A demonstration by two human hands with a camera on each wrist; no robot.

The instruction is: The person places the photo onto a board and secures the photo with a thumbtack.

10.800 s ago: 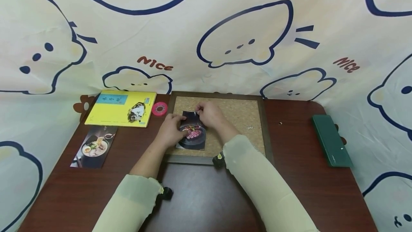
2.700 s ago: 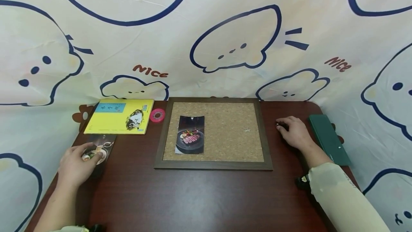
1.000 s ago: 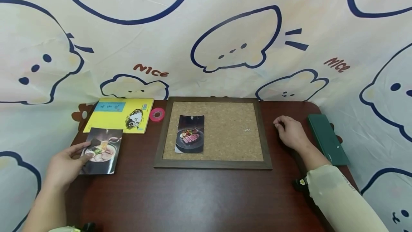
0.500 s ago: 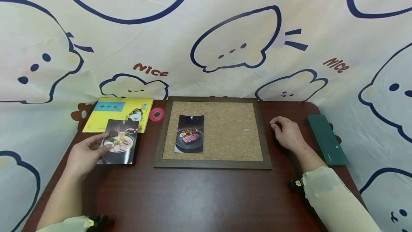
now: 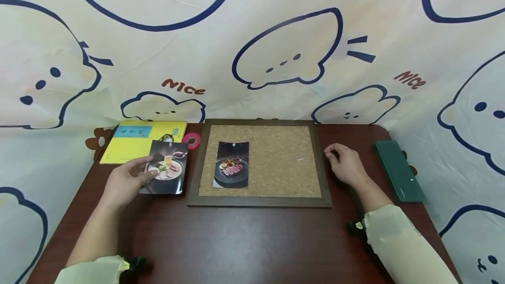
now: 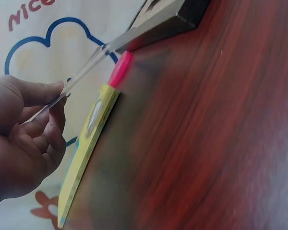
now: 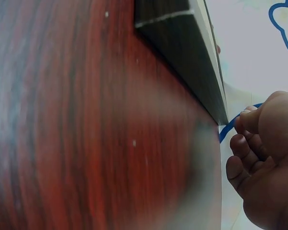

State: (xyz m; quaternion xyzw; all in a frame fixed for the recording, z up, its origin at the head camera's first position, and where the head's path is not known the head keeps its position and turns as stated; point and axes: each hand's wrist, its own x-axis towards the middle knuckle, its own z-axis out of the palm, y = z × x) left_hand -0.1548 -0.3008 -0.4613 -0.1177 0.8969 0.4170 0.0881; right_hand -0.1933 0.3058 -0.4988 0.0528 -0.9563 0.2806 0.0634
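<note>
My left hand (image 5: 124,183) pinches a photo of a noodle bowl (image 5: 167,185) by its left side, between thumb and fingers. The left wrist view shows this photo edge-on, raised over the table. A framed corkboard (image 5: 276,143) lies to its right, bearing a photo of sliced meat (image 5: 231,179) with a pin at its top edge. Right of the board, my right hand (image 5: 347,163) has thumb and forefinger pressed together. The small thumbtack between those fingertips is mostly hidden; a tiny pale spot shows there in the right wrist view.
A yellow book (image 5: 126,148) lies at the back left, partly covered by the held photo. Beside it is a pink tape roll (image 5: 191,140). Small shiny pins (image 5: 301,159) sit on the board's right part. A green case (image 5: 398,170) lies at the table's right edge.
The noodle photo has been lifted off the table and carried right, towards the board. My right hand has left the board, reached the small tack on the table and shifted slightly left.
</note>
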